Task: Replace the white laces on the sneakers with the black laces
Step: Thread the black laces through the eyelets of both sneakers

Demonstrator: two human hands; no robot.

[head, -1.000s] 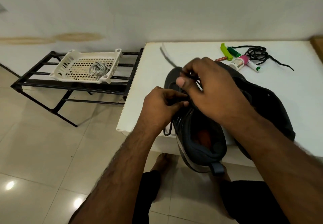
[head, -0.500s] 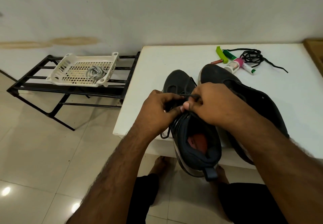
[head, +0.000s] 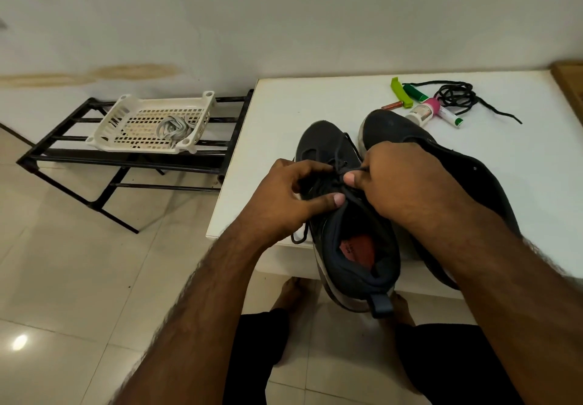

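At the tabletop's (head: 284,104) front-left edge, both the left hand (head: 285,199) and right hand (head: 400,180) pinch the black lace (head: 339,168) on the left sneaker (head: 344,215), seemingly tying it; next, probably pulling snug.

Bare forearms with dark hair, no sleeves, left hand (head: 284,196) and right hand (head: 407,180) ungloved — black shorts, bare feet

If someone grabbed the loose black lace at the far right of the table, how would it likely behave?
The loose black lace lies in slack, irregular loops with a tail trailing off, so it is probably floppy and would sag from a single pinch. It looks thin, so likely light. Pushed, it would probably bunch or drag rather than slide whole, perhaps nudging the green-capped tube beside it.
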